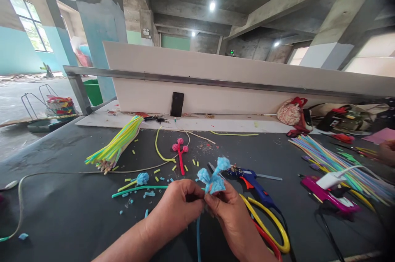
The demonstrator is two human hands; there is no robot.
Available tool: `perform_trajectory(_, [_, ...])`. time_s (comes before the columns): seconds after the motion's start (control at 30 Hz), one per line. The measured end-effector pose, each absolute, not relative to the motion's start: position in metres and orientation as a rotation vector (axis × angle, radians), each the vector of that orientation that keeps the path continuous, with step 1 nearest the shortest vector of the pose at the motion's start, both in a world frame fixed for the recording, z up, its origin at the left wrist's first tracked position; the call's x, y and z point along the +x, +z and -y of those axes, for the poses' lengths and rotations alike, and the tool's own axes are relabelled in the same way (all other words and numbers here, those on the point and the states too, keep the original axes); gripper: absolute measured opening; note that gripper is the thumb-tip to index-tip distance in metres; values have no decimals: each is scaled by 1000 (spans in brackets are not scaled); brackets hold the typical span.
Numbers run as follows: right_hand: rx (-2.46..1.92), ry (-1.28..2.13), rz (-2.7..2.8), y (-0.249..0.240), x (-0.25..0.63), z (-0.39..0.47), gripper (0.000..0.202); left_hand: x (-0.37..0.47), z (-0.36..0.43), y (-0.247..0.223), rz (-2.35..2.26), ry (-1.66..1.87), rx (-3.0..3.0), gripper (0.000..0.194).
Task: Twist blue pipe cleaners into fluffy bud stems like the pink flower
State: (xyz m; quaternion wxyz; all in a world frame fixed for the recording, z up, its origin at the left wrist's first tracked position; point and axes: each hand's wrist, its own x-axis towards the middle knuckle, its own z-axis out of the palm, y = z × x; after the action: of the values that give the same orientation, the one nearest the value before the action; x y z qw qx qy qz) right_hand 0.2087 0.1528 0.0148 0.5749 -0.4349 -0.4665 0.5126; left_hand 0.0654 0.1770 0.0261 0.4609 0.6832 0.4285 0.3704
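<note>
Between my hands is a blue pipe-cleaner sprig (212,180) with fluffy rounded ends. My right hand (231,216) grips it near its base from the right. My left hand (180,202) is closed in a pinch at the same base, its fingertips meeting those of the right; the exact grip is partly hidden. A blue stem (198,237) hangs down below the fingers. Behind the left hand lies a teal pipe cleaner (142,188). Just beyond are a blue pom-pom (142,178) and a red stem with three pink pom-poms (180,155).
A blue glue gun (256,186) and scissors with yellow and red handles (285,237) lie close right. Pipe-cleaner bundles stand left (119,142) and right (333,167). A magenta device (330,198) has a white plug on it. A phone (177,104) leans on the back board. Another person's hand (387,153) shows far right.
</note>
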Motion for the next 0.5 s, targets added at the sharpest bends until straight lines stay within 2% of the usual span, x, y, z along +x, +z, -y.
perform_trajectory(0.5, [-971, 1328, 1127, 21, 214, -154, 26, 62, -177, 32, -1050, 1053, 1797, 13])
